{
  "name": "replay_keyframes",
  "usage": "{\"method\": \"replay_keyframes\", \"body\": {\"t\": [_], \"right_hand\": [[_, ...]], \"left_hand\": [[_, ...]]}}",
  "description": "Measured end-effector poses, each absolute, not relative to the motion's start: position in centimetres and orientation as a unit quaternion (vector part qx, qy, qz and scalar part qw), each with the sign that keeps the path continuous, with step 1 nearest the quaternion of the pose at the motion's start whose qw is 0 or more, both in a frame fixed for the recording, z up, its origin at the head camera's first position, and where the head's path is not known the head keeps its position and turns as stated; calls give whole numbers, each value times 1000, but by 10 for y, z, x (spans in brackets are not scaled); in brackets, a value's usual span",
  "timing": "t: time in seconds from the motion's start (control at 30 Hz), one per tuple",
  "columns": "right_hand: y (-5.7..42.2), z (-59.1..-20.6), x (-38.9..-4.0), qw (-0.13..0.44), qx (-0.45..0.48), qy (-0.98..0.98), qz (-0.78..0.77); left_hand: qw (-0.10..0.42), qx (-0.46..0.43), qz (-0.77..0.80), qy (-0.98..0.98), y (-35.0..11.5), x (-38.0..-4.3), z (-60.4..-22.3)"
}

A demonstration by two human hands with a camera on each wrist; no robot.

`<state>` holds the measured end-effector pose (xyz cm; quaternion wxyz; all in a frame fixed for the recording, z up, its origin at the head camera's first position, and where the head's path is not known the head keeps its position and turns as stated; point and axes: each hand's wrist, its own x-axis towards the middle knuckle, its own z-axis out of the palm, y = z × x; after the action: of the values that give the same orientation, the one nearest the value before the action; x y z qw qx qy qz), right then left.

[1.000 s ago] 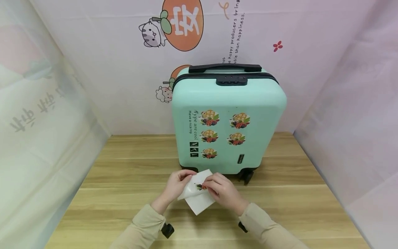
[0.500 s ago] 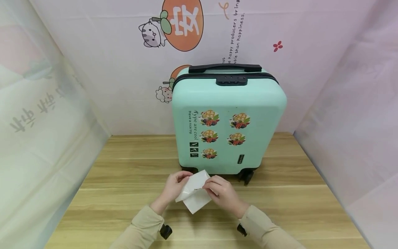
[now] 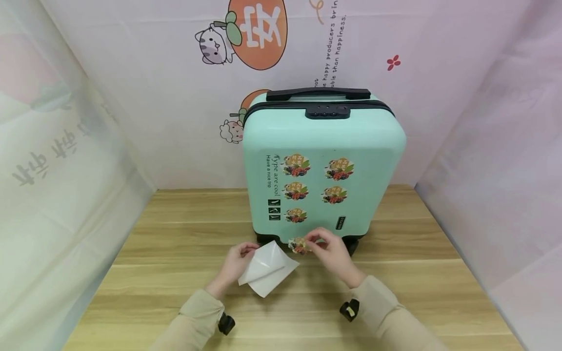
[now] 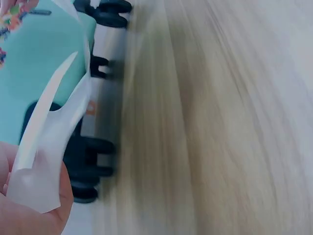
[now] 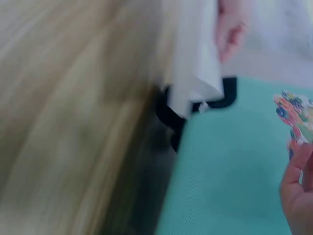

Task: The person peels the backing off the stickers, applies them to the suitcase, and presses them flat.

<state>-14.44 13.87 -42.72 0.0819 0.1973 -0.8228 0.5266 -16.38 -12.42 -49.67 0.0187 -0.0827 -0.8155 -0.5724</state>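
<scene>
My right hand (image 3: 331, 251) pinches a colourful fruit sticker (image 3: 298, 245) by its right edge, just in front of the suitcase's lower edge. In the right wrist view the sticker (image 5: 293, 117) stands out from the fingertips over the mint surface. A folded white backing sheet (image 3: 268, 273) is gripped at its upper left by my left hand (image 3: 234, 267); the left wrist view shows the sheet (image 4: 46, 161) curling open between thumb and fingers. Behind both hands stands the mint green suitcase (image 3: 325, 136), upright, with several matching fruit stickers (image 3: 296, 191) in two columns on its front.
The suitcase stands on a wood-grain table (image 3: 189, 234) against a printed white cloth backdrop (image 3: 145, 97). Black wheels (image 3: 351, 243) show at its base, and a black handle (image 3: 318, 93) runs along its top. Cloth also hangs at both sides.
The fruit sticker has come off the white sheet and moved up and right with my right hand, toward the suitcase. My left hand has drawn the sheet slightly left.
</scene>
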Motion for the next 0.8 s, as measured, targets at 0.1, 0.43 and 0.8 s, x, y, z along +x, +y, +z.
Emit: {"method": "replay_keyframes", "body": {"t": [0.1, 0.43, 0.8], "right_hand": [[148, -418, -149, 35, 157, -835, 526], [161, -417, -150, -11, 144, -852, 504], [162, -413, -154, -20, 143, -854, 499]], "left_hand": [[24, -97, -569, -817, -131, -167, -504], [15, -91, -516, -852, -147, -176, -517], [55, -14, -576, -816, -140, -172, -466]]}}
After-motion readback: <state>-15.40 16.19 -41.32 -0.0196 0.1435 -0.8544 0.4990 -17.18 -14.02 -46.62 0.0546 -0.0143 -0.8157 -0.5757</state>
